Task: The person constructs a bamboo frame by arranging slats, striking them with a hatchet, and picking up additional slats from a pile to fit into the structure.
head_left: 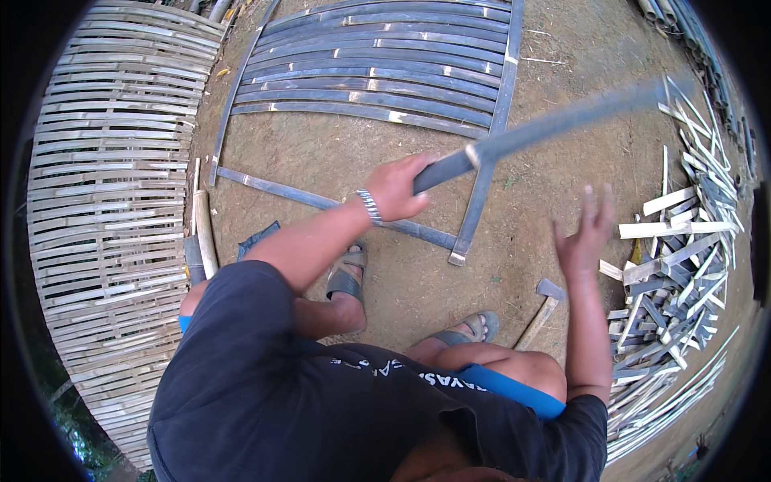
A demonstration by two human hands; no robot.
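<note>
My left hand (393,189), with a metal band at the wrist, is closed around the near end of a dark bamboo slat (530,138). The slat slants up to the right above the ground, its far end smeared by motion. My right hand (585,241) is raised with fingers spread, holding nothing, below the slat. Beneath the slat lies a bamboo frame (475,210) with dark side rails and a near crossbar (281,190). Several dark slats (373,84) run across its far part. A small hatchet (551,291) lies on the ground by my right foot.
A large panel of pale bamboo slats (120,173) extends along the left. Bamboo offcuts and splinters (675,265) are heaped at the right. Dark bamboo poles (711,64) lie at the far right. A short bamboo piece (206,233) is beside the left panel.
</note>
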